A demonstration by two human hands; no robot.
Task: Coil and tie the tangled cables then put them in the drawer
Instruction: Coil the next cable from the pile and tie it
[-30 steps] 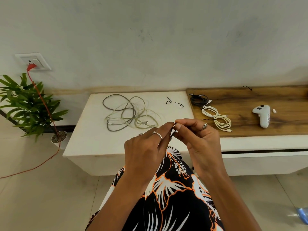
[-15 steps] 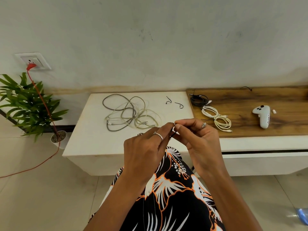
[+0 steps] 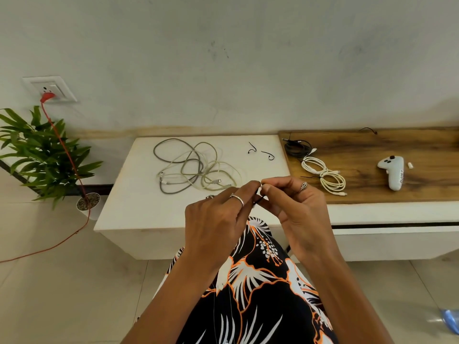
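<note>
My left hand (image 3: 218, 217) and my right hand (image 3: 295, 209) meet fingertip to fingertip above my lap, both pinched on a small cable with a thin black tie (image 3: 259, 198) between them; most of it is hidden by my fingers. A tangle of grey and off-white cables (image 3: 191, 170) lies on the white bench top (image 3: 139, 194), beyond my left hand. Two loose black ties (image 3: 260, 151) lie near the bench's back right. On the wooden top (image 3: 397, 192) rest a coiled black cable (image 3: 296, 146) and a tied white cable (image 3: 323, 175).
A white handheld controller (image 3: 395, 172) and a small white cap lie on the wooden top. The drawer front (image 3: 397, 239) sits shut below it. A potted plant (image 3: 42, 155) stands at left, with a red cord (image 3: 64, 150) running from the wall socket (image 3: 49, 89) across the floor.
My hands stay together at the same spot; only the fingertips shift slightly on the small cable and tie. Nothing on the bench has moved.
</note>
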